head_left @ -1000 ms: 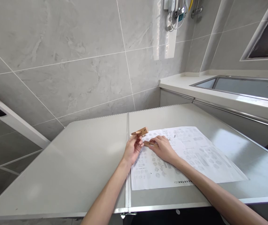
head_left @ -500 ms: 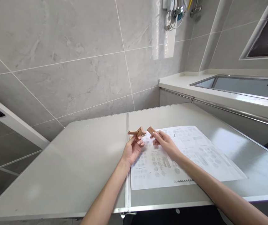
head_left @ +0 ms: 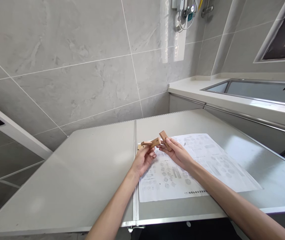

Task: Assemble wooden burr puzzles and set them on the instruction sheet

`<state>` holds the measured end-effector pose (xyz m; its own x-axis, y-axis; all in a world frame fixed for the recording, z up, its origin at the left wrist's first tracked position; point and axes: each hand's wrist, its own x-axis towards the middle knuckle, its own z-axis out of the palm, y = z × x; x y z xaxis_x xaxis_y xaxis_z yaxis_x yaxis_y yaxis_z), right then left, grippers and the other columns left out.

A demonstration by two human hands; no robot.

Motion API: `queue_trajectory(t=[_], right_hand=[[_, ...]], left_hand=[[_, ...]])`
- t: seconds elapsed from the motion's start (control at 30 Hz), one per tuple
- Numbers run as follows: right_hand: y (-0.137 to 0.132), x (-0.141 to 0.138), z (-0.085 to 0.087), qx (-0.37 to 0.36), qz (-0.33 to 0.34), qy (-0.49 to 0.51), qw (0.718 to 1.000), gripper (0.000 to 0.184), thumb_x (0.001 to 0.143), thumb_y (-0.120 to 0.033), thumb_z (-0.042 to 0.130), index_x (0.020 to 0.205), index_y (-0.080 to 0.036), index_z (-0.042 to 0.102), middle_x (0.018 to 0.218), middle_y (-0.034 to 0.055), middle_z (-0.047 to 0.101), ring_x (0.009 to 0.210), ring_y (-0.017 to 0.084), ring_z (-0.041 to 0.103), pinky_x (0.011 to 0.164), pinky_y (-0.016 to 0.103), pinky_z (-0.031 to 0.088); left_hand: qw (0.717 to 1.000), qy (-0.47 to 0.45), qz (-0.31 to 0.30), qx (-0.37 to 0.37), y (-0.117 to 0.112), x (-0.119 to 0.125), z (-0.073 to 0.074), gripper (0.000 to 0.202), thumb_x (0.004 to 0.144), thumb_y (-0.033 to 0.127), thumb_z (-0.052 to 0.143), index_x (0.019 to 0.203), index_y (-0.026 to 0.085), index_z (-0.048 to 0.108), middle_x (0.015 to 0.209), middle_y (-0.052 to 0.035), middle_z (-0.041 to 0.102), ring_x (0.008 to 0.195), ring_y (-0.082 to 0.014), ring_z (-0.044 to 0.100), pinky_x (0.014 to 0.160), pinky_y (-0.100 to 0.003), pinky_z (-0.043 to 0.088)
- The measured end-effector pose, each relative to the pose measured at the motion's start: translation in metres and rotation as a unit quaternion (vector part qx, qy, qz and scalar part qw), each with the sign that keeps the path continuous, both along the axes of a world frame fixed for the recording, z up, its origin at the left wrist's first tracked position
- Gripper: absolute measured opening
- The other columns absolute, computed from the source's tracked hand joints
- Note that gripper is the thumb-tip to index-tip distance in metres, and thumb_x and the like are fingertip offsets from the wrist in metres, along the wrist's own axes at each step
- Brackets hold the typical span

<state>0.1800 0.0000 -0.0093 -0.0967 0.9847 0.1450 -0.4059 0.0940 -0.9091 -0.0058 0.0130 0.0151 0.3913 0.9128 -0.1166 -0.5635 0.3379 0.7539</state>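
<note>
Between the thumb and fingers of my left hand are joined wooden puzzle pieces, one crossing another. My right hand pinches a single wooden puzzle piece, tilted, close beside the right end of the joined ones. Whether the two touch is too small to tell. Another bit of wood shows just behind my left hand; I cannot tell if it belongs to the joined pieces. Under both hands lies a printed instruction sheet with small diagrams.
The sheet lies on a grey folding table with a metal seam down its middle. Beyond it rises a tiled wall. At the right are a white counter and a sink. A white-framed panel stands at the left.
The joined pieces have turned in my left hand so their end faces right. My right hand has tilted its piece more upright, and the two now sit closer together.
</note>
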Motion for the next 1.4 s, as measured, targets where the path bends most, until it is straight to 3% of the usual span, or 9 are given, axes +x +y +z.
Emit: queue_trajectory(t=[0.17, 0.43, 0.6, 0.77, 0.87, 0.97, 1.13, 1.4], right_hand=[[-0.0006, -0.0001, 0.0002, -0.002, -0.003, -0.020, 1.000, 0.046, 0.096, -0.066, 0.059, 0.110, -0.023, 0.068, 0.128, 0.0108, 0.072, 0.119, 0.029, 0.071, 0.104, 0.046, 0.058], [-0.0010, -0.0002, 0.0011, -0.027, 0.038, 0.083, 0.995, 0.035, 0.092, -0.057, 0.073, 0.102, -0.023, 0.073, 0.120, 0.0080, 0.075, 0.113, 0.026, 0.072, 0.110, 0.046, 0.052], [-0.0014, -0.0001, 0.0019, -0.048, 0.045, 0.105, 0.992, 0.032, 0.090, -0.054, 0.077, 0.101, -0.024, 0.075, 0.116, 0.0066, 0.075, 0.111, 0.025, 0.071, 0.106, 0.041, 0.052], [-0.0007, 0.0022, -0.0004, -0.057, 0.006, 0.090, 0.994, 0.032, 0.090, -0.056, 0.076, 0.098, -0.026, 0.073, 0.115, 0.0038, 0.071, 0.087, 0.017, 0.067, 0.079, 0.031, 0.054], [0.0022, 0.0054, -0.0035, -0.064, -0.029, 0.102, 0.992, 0.033, 0.087, -0.057, 0.079, 0.089, -0.025, 0.068, 0.092, 0.0000, 0.066, 0.064, 0.011, 0.051, 0.060, 0.029, 0.045], [0.0050, 0.0083, -0.0049, -0.079, -0.026, 0.121, 0.989, 0.035, 0.085, -0.056, 0.081, 0.087, -0.025, 0.065, 0.078, -0.0024, 0.056, 0.057, 0.011, 0.040, 0.054, 0.029, 0.038], [0.0035, 0.0070, -0.0023, -0.087, 0.007, 0.114, 0.990, 0.036, 0.085, -0.056, 0.081, 0.091, -0.023, 0.066, 0.075, -0.0029, 0.053, 0.058, 0.011, 0.039, 0.053, 0.029, 0.034], [-0.0032, 0.0024, 0.0040, -0.081, 0.075, 0.122, 0.986, 0.031, 0.090, -0.050, 0.078, 0.090, -0.020, 0.071, 0.077, -0.0012, 0.054, 0.066, 0.012, 0.044, 0.061, 0.027, 0.040]], left_hand=[[1.000, 0.006, 0.002, 0.006, 0.0011, -0.0008, -0.0034, 0.021, 0.085, 0.028, 0.082, 0.099, 0.016, 0.070, 0.078, -0.0002, 0.063, 0.058, -0.0062, 0.052, 0.062, -0.021, 0.049], [1.000, 0.018, 0.009, 0.008, 0.0029, -0.0004, -0.0066, 0.023, 0.086, 0.030, 0.082, 0.094, 0.012, 0.071, 0.080, -0.0018, 0.065, 0.059, -0.0066, 0.054, 0.063, -0.022, 0.050], [1.000, 0.017, 0.012, 0.006, 0.0022, 0.0000, -0.0047, 0.022, 0.086, 0.029, 0.082, 0.094, 0.011, 0.072, 0.078, -0.0021, 0.065, 0.059, -0.0069, 0.054, 0.065, -0.022, 0.051], [1.000, 0.006, 0.013, 0.005, 0.0011, 0.0003, -0.0038, 0.021, 0.087, 0.028, 0.081, 0.097, 0.012, 0.074, 0.076, -0.0014, 0.064, 0.058, -0.0062, 0.053, 0.064, -0.022, 0.051], [1.000, -0.002, 0.013, 0.001, 0.0009, 0.0004, -0.0030, 0.021, 0.088, 0.027, 0.080, 0.100, 0.011, 0.075, 0.076, -0.0009, 0.063, 0.058, -0.0058, 0.051, 0.063, -0.022, 0.050], [1.000, -0.008, 0.013, -0.001, 0.0011, 0.0003, -0.0021, 0.020, 0.089, 0.027, 0.079, 0.100, 0.010, 0.076, 0.076, -0.0013, 0.062, 0.058, -0.0058, 0.050, 0.063, -0.022, 0.049], [1.000, -0.009, 0.001, -0.007, 0.0007, 0.0006, -0.0011, 0.022, 0.089, 0.027, 0.079, 0.102, 0.010, 0.076, 0.074, -0.0010, 0.062, 0.056, -0.0058, 0.050, 0.062, -0.022, 0.048], [1.000, 0.023, 0.003, -0.020, -0.0038, 0.0052, 0.0029, 0.017, 0.084, 0.025, 0.081, 0.089, 0.013, 0.070, 0.068, -0.0008, 0.064, 0.054, -0.0069, 0.051, 0.061, -0.023, 0.047]])
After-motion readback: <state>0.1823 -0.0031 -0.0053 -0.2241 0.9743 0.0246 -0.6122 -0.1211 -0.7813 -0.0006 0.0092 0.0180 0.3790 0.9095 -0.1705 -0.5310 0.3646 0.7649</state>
